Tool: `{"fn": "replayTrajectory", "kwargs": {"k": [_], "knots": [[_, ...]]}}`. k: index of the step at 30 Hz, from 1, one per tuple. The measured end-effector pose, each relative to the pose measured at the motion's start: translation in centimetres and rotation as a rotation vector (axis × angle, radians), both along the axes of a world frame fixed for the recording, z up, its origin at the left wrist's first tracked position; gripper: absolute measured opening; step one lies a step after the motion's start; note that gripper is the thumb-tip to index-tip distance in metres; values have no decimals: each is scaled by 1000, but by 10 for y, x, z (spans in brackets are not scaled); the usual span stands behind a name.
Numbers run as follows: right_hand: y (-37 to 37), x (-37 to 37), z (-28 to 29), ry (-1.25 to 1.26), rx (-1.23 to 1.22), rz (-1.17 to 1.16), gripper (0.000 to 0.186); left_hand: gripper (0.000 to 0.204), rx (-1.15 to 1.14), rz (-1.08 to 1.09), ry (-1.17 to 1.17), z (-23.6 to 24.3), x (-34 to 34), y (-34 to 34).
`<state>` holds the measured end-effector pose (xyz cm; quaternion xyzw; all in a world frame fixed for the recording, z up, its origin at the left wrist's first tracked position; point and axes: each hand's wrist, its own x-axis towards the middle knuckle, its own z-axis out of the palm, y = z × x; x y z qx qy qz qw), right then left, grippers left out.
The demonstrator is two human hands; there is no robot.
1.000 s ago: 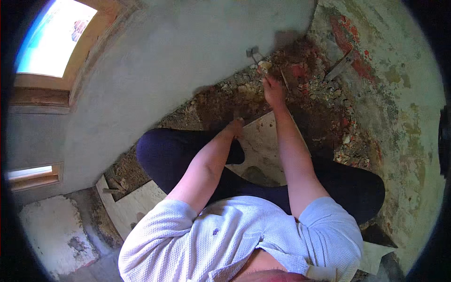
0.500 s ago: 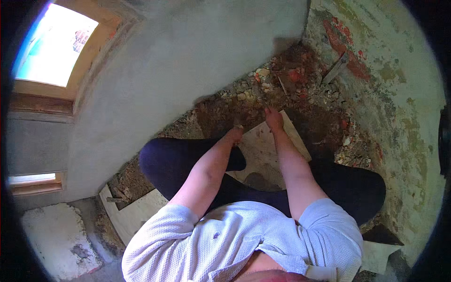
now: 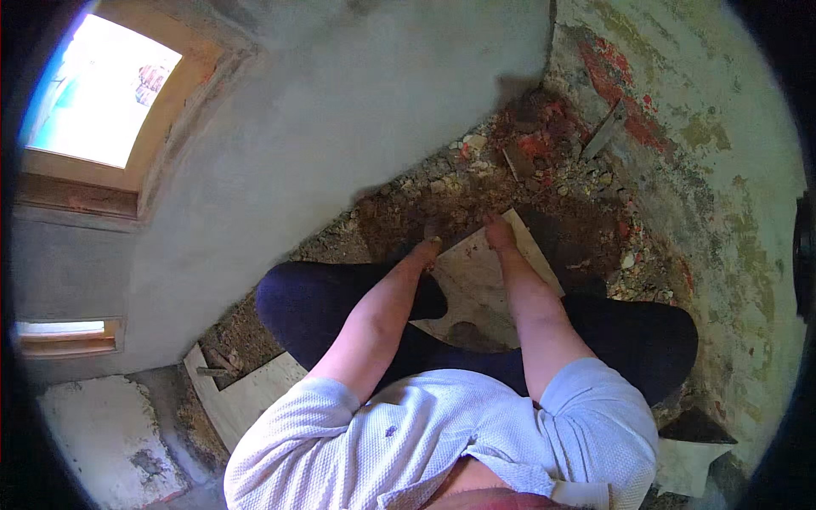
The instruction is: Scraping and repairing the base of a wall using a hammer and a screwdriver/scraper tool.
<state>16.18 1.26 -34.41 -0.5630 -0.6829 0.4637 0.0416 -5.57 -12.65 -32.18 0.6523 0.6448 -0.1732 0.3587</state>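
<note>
Between my bent legs lies a pale, flat slab (image 3: 476, 276), like a floor tile, smeared with dirt and with a dark round patch near my lap. At the slab's far left corner is my left hand (image 3: 427, 249), fingers curled. A dark, blurred shape sits just beyond those fingers, and I cannot make out what it is. My right hand (image 3: 499, 232) is closed at the far right corner, over the slab's edge. Anything within its grip is hidden. Brown, loose soil (image 3: 459, 208) begins right past both hands.
Broken rubble (image 3: 544, 153) fills the corner where a smooth grey wall (image 3: 340, 102) meets a peeling wall (image 3: 722, 187). A narrow strip (image 3: 603, 132) leans there. Pale slabs (image 3: 259, 387) lie behind my left knee, beside a small tool-like piece (image 3: 212, 371). A bright window (image 3: 102, 93) is at upper left.
My right hand has drawn slightly back toward me along the slab's far edge. The thin shape that reached beyond it no longer shows. My left hand has shifted only a little.
</note>
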Motion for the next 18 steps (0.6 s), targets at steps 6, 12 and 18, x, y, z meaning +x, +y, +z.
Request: {"fn": "replayTrajectory", "kwargs": {"k": [6, 12, 18], "knots": [[-8, -63, 79, 114, -14, 18, 51, 33, -109, -117, 107, -43, -28, -40], [19, -124, 150, 575, 251, -50, 48, 34, 56, -34, 136, -66, -57, -52], [-22, -68, 84, 218, 47, 1, 49, 28, -159, 233, 66, -55, -35, -43]]}}
